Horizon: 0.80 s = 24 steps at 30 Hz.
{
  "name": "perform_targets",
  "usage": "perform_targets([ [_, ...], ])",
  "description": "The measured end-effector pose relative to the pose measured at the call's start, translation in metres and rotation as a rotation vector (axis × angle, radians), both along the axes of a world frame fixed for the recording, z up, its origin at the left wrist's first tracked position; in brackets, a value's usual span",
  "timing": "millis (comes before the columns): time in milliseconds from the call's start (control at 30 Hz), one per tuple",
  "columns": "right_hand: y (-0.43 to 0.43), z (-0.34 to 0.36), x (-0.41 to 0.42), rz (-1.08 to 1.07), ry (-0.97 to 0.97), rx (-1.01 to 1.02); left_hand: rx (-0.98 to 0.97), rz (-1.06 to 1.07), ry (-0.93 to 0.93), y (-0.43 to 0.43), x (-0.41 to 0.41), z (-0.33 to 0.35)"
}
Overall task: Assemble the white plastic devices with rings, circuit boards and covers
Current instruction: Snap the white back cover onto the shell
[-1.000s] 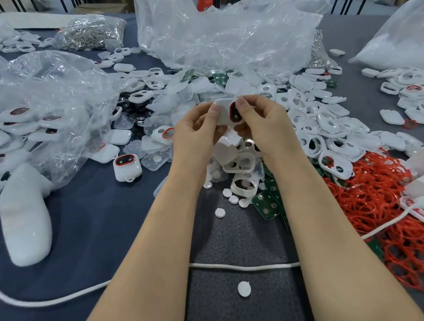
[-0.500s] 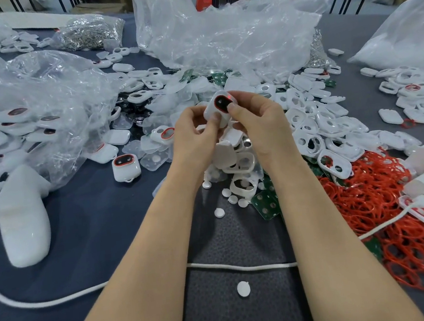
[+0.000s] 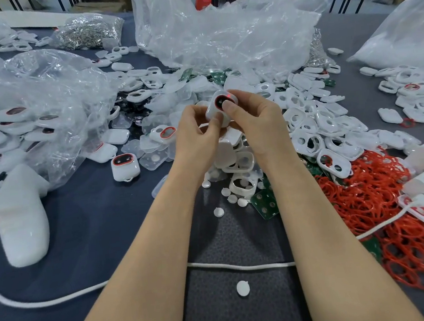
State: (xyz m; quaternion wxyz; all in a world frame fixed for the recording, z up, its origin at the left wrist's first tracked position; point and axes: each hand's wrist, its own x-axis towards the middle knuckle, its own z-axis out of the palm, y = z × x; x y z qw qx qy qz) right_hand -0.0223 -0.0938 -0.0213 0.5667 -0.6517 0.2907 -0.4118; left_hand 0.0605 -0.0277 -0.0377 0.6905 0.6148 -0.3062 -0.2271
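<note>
Both hands pinch the white device (image 3: 220, 107) in a tight grip above the heap of shells (image 3: 240, 162), red-ringed window up, long axis slanting near-left to far-right: left hand (image 3: 198, 138) at its near end, right hand (image 3: 257, 126) at its right side. A finished device (image 3: 124, 167) lies left on the tabletop (image 3: 94, 225), and the red rings (image 3: 383, 207) lie near right.

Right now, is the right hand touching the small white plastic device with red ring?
Touching: head view shows the right hand pinching the white device.

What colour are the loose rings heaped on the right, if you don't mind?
Orange-red; the rings show best in the head view.
</note>
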Motion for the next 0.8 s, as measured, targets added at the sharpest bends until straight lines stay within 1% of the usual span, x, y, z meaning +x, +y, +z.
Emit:
perform_targets([
  [167, -0.0005, -0.0001, -0.0016, -0.053, 0.055, -0.048, -0.067, -0.081, 0.047, 0.0006, -0.0046, 0.002],
  [267, -0.0003, 0.0004, -0.0035, -0.057, 0.044, -0.068, -0.084, -0.112, 0.077, 0.0, -0.0047, 0.002],
  [367, -0.001, -0.0004, -0.0037, -0.062, 0.047, -0.062, -0.077, -0.115, 0.091, -0.0001, -0.0047, 0.0014],
  [533, -0.0013, -0.0016, -0.0027, -0.005, 0.057, -0.054, -0.072, -0.089, 0.134, 0.0004, -0.0031, 0.0005],
  [800, -0.002, -0.0018, -0.0025, -0.05, 0.066, -0.103, -0.067, -0.109, 0.134, -0.0014, -0.0035, -0.0006],
])
